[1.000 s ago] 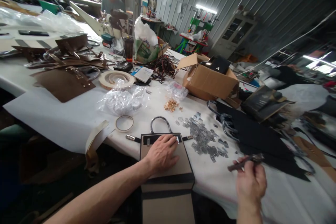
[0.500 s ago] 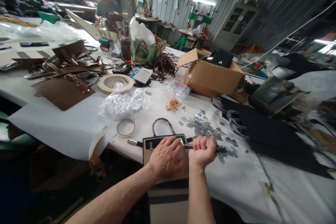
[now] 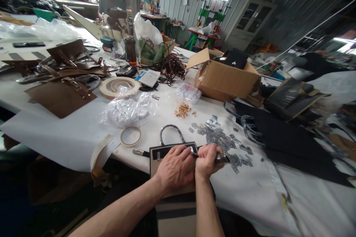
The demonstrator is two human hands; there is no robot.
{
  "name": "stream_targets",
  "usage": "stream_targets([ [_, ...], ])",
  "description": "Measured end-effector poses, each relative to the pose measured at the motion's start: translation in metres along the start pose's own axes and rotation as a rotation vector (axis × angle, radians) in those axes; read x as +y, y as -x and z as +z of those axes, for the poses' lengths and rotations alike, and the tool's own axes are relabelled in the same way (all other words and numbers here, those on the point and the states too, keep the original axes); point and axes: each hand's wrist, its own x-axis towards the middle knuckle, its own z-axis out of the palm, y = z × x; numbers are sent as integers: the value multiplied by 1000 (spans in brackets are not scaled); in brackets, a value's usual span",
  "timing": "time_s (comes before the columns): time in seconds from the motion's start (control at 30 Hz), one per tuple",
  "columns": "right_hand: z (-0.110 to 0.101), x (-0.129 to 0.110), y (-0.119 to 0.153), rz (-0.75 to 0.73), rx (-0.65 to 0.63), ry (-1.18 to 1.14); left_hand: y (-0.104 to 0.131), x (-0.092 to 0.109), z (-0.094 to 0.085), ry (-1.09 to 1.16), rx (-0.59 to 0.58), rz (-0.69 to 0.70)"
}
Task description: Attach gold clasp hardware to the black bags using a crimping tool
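My left hand point(image 3: 177, 168) lies flat on the panel point(image 3: 164, 153), probably steadying it, while my right hand point(image 3: 206, 161) grips a dark tool point(image 3: 223, 158).

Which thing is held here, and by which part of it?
The right hand grips a dark tool around its middle; the left hand lies on the bag piece.

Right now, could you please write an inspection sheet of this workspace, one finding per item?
Surface: white-covered table, crowded.
Job's things: beige-and-black bag piece with black loop handle; dark tool.
Clutter: metal plates, gold-coloured pieces, tape roll, clear plastic bag, open cardboard box.
Hands: left hand rests on the bag piece; right hand has its fingers closed around the dark tool.
Cables: tangled dark cord; cannot tell whether electrical.
Surroundings: person in left background, green machine, cabinet.
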Motion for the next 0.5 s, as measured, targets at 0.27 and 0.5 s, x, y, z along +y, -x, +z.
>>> stream_targets([
  [0.27, -7, -2, -8, 99, 69, -220, -1, 0, 5, -8, -2, -10],
  [0.5, 11, 7, -12, 53, -39, 99, 0, -1, 7, 15, 0, 8],
])
